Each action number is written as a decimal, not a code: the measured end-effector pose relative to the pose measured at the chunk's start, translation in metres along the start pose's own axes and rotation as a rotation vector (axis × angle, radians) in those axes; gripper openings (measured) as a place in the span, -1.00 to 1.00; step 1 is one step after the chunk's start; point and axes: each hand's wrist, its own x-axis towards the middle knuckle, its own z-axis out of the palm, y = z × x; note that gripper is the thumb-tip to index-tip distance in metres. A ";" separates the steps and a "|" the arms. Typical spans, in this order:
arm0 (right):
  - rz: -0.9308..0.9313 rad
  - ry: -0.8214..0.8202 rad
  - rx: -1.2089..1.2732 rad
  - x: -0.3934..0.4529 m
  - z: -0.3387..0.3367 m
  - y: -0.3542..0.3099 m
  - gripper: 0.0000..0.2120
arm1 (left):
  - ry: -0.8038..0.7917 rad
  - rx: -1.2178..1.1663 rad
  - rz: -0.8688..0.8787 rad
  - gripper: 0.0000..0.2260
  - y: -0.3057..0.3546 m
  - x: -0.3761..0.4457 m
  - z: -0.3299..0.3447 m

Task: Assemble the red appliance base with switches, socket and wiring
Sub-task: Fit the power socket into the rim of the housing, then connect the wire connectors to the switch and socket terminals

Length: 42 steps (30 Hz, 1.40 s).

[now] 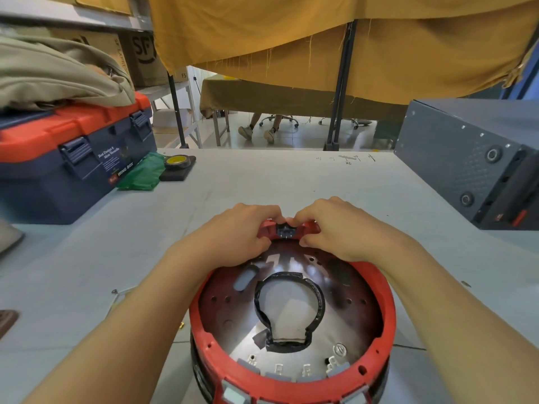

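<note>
The red base (291, 339) is sitting upside down on the near middle of the tabletop (262, 182), its open inside facing up, with a shiny metal plate (347, 325) and a taped cutout (288, 310) showing in its middle. Both hands are working at the far rim. The left hand (233, 231) is curling its fingers over the rim just left of a small black socket (285, 230), and the right hand (335, 225) is doing the same just right of it. The grip on each side is narrow and closed on the red rim, with fingertips meeting right above the socket, which is sitting in its notch in the rim.

Judging from this, the socket is being pressed home, and several things could be going wrong:

- If the two hands are pushing unevenly, the socket could be tilting in its notch and jamming instead of seating square.
- The small metal pins under the socket are pointing into the base; hard pressure or a slipping fingertip could be bending them.
- The base is resting on its rounded side, so pushing on the far rim could be tipping the near edge up or sliding the whole thing away.
- Fingers are covering most of the joint, so a half-seated socket could be going unnoticed.
- Squeezing the thin plastic rim too hard could be cracking it near the notch.

No wiring is showing near the socket yet.
</note>
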 end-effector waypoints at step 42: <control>0.067 0.146 -0.090 -0.030 0.030 0.002 -0.45 | 0.124 0.052 -0.212 -0.69 -0.092 -0.136 0.023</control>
